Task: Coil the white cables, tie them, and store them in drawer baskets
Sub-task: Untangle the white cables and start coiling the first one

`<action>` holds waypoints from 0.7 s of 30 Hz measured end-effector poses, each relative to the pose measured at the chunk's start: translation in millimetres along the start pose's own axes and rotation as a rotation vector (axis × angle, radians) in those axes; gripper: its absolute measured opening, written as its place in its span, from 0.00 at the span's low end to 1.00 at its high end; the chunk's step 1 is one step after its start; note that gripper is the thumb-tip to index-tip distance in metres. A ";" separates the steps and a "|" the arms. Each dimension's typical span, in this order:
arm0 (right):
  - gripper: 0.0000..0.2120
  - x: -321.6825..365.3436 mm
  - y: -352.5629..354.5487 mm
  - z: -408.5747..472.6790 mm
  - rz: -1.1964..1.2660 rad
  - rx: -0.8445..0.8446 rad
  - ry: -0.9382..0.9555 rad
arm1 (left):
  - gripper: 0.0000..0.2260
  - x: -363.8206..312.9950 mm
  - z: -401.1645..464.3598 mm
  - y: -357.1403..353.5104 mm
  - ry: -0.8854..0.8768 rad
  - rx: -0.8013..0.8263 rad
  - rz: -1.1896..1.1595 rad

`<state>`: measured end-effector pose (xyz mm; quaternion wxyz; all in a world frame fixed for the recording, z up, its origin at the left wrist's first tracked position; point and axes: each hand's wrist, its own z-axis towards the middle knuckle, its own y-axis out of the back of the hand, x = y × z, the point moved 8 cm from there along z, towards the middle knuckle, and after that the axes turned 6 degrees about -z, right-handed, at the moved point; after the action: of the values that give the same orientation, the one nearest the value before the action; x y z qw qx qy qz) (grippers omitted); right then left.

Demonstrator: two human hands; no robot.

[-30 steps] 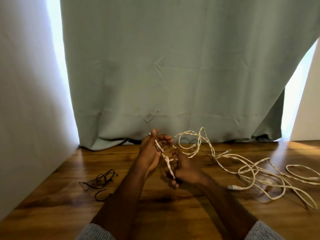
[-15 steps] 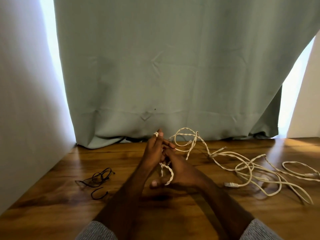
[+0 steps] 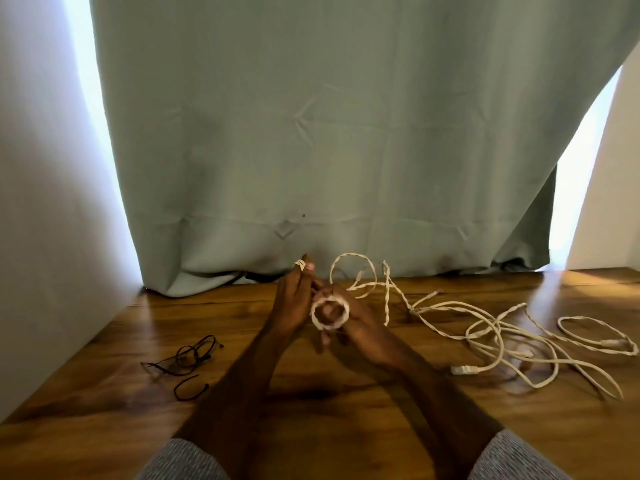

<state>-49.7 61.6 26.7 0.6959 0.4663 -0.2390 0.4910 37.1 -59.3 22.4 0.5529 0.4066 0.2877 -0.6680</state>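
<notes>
Left hand point(image 3: 294, 299) raised above wooden surface point(image 3: 104, 393), fingers point(image 3: 304, 268) pinching end of white cable point(image 3: 329, 315). Right hand point(image 3: 349, 320) curled under small round coil of same cable, gripping it. Remaining white cables point(image 3: 502, 330) sprawl loose on surface to right. Black ties point(image 3: 187, 355) lie to left, apart.

Two bare forearms reach in from the bottom edge, each ending in a bare hand: the left hand point(image 3: 292, 299) and the right hand point(image 3: 349, 318). Both arms wear sleeves of a grey, finely flecked knit, the left sleeve point(image 3: 180, 460) and the right sleeve point(image 3: 516, 457), pushed up so only their cuffs show at the lower corners. No rings, watch or bands are visible on the wrists.
</notes>
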 end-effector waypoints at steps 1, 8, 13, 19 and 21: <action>0.11 2.8 9.2 -0.1 0.040 -0.050 0.006 | 0.20 1.5 -3.3 -1.8 0.004 0.034 -0.001; 0.15 -6.2 64.0 3.2 -0.506 -0.311 0.101 | 0.18 9.1 -4.0 -20.7 -0.012 0.168 0.123; 0.11 -3.0 68.2 5.7 -0.808 -0.364 0.260 | 0.17 15.2 -19.0 -35.1 0.052 0.339 0.204; 0.08 16.4 91.2 2.5 -0.659 -0.656 0.397 | 0.31 9.3 -48.2 -81.0 0.425 0.652 -0.171; 0.10 8.1 96.2 5.6 -0.825 -0.664 0.344 | 0.30 -2.2 -57.2 -95.7 0.513 0.778 -0.414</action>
<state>-132.9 68.3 75.5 0.9690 0.1902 -0.0613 0.1451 -42.9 10.9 -10.7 0.1283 0.6677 0.2185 -0.7000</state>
